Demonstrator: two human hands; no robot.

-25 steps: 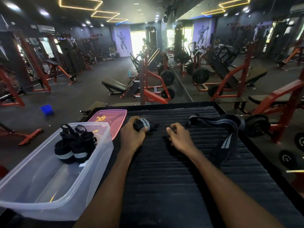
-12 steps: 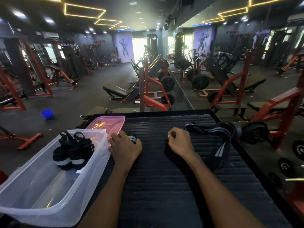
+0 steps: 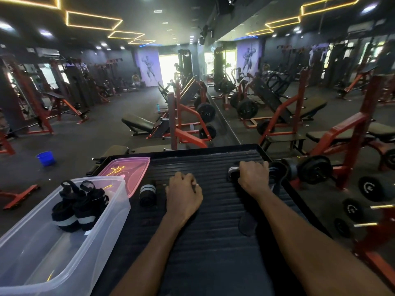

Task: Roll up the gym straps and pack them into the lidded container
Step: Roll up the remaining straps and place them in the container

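Observation:
A clear plastic container [image 3: 102,229] stands at the lower left with two rolled black straps [image 3: 77,210] in its far end. Its pink lid [image 3: 126,171] lies flat behind it. A third rolled strap [image 3: 147,192], black with grey stripes, lies on the ribbed black mat [image 3: 213,242] beside the lid. My left hand [image 3: 183,194] rests on the mat just right of that roll, fingers curled, holding nothing. My right hand [image 3: 253,177] grips an unrolled black and grey strap [image 3: 277,175] at the mat's far right corner; its striped end shows left of my fingers.
Dumbbells [image 3: 314,169] sit on a red rack right of the mat, with more below. Red and black benches and machines fill the gym floor ahead. A blue bucket [image 3: 46,158] stands on the floor at the left.
My left hand has let go of the rolled strap beside the lid and drawn back right. My right hand has moved to the far right and taken hold of the unrolled strap.

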